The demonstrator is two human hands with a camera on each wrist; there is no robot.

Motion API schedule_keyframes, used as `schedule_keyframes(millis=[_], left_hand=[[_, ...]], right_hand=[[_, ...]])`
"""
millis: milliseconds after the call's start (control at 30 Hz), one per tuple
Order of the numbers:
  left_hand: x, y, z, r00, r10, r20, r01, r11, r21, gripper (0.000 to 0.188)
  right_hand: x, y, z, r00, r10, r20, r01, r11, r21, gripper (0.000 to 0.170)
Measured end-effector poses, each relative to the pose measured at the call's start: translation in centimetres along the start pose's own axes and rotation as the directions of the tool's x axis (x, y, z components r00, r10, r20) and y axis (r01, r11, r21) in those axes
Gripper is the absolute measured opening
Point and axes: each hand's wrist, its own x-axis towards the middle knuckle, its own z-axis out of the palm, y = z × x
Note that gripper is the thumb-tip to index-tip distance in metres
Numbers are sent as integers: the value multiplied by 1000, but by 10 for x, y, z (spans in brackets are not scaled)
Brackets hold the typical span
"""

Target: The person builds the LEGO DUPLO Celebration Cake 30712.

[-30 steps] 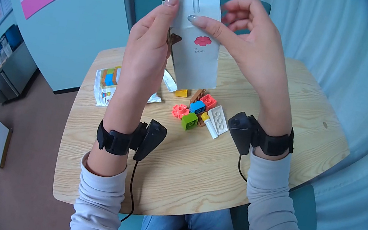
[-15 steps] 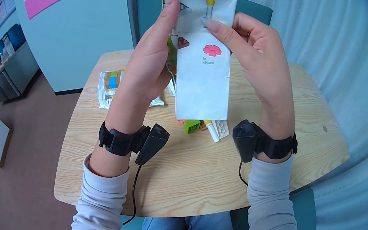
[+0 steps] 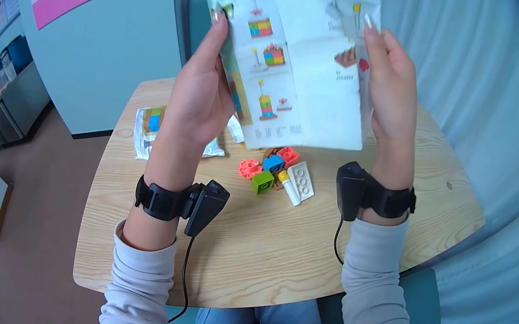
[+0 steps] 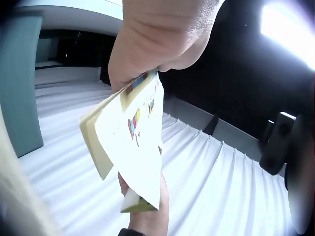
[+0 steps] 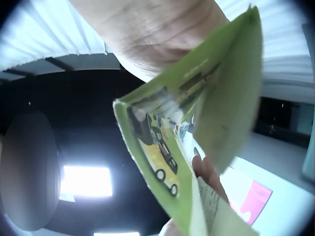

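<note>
A printed paper sheet (image 3: 303, 66) with pictures of coloured brick builds is held up above the table, partly unfolded. At its left edge the left hand (image 3: 199, 93) grips it, thumb on the front. The right hand (image 3: 395, 92) pinches the right edge, thumb on the front beside a candle picture. In the left wrist view the sheet (image 4: 140, 137) hangs from the left hand (image 4: 157, 37). The right wrist view shows its green back (image 5: 162, 142) with a yellow vehicle picture, under the right hand (image 5: 157, 34).
On the wooden table (image 3: 225, 245) below lie a green brick (image 3: 262, 182), a blue brick (image 3: 273, 163), a coral flower piece (image 3: 249, 168), a white plate piece (image 3: 301, 181) and a white and yellow candle piece (image 3: 290, 188). A printed packet (image 3: 147, 129) lies further left.
The folded paper has been opened out wider. The right hand has moved right with its edge, and the loose bricks, partly covered half a second ago, show again below the sheet.
</note>
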Motion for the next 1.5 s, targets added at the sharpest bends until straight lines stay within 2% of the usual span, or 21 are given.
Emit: schedule_keyframes(millis=[100, 133, 200, 233, 300, 367, 433, 500, 533, 567, 633, 667, 733, 767, 833, 1033, 1167, 1233, 1367, 1433, 1500], left_hand=[[0, -7, 3, 986, -167, -2, 167, 985, 49, 46], [1, -11, 2, 986, -168, 7, 167, 985, 41, 46], [0, -22, 1, 934, -336, 120, 300, 922, 244, 41], [-1, -27, 2, 929, -346, 129, 311, 922, 232, 41], [-6, -40, 6, 815, -553, 172, 375, 730, 571, 38], [-13, -54, 16, 799, -577, 167, 363, 685, 631, 37], [-15, -70, 14, 712, -681, 167, 280, 495, 823, 40], [-13, -86, 2, 727, -668, 160, 221, 448, 866, 39], [-12, -89, -5, 770, -617, 162, 102, 370, 923, 38], [-10, -92, -10, 809, -561, 175, -16, 276, 961, 38], [-7, -81, -8, 820, -556, 136, 6, 246, 969, 37], [-6, -73, -8, 836, -540, 97, 22, 210, 978, 36], [-2, -68, -15, 850, -518, 98, 20, 217, 976, 36], [-1, -66, -16, 864, -493, 98, 15, 222, 975, 36], [0, -52, -12, 865, -499, 53, 50, 192, 980, 36], [7, -39, -36, 864, -501, 42, 21, 119, 993, 32], [5, -24, -43, 878, -468, 105, -150, -59, 987, 28], [2, -21, -47, 881, -459, 119, -188, -106, 976, 28], [-5, -23, -46, 808, -559, 186, -291, -104, 951, 30], [-8, -24, -36, 771, -609, 185, -311, -106, 945, 31], [-9, -25, -28, 759, -639, 123, -277, -145, 950, 31]], right_hand=[[-5, 0, -23, 996, -39, -78, 4, 916, -402, 29], [-9, -2, -33, 996, -44, -81, 7, 911, -412, 29], [-18, -2, -63, 997, 19, -81, -60, 837, -544, 28], [-23, 2, -80, 996, 24, -88, -70, 827, -558, 28], [-37, 15, -117, 991, 132, -13, -107, 737, -667, 27], [-56, 27, -145, 981, 195, 3, -132, 676, -725, 28], [-77, 43, -165, 962, 271, 24, -154, 616, -773, 28], [-94, 53, -174, 950, 305, 67, -73, 426, -902, 30], [-99, 45, -171, 856, 511, -80, -300, 364, -882, 29], [-107, 47, -174, 849, 521, -85, -306, 354, -884, 29], [-126, 50, -175, 980, 121, 157, 124, 246, -961, 29], [-133, 41, -172, 979, 130, 155, 120, 243, -963, 29], [-141, 4, -146, 826, 493, 275, 58, 411, -910, 36], [-149, -1, -142, 820, 502, 273, 54, 408, -911, 36], [-166, -6, -135, 641, 462, 613, 363, 521, -772, 37], [-176, 0, -121, 571, 659, 490, 254, 426, -869, 40], [-152, -2, -116, 507, 729, 460, 231, 399, -887, 38], [-132, -2, -113, 380, 769, 514, 251, 449, -857, 34], [-96, 1, -91, 451, 691, 565, 192, 543, -817, 29], [-76, 10, -79, 590, 518, 619, 200, 649, -734, 28], [-57, 32, -71, 654, 453, 607, 156, 704, -693, 27]])
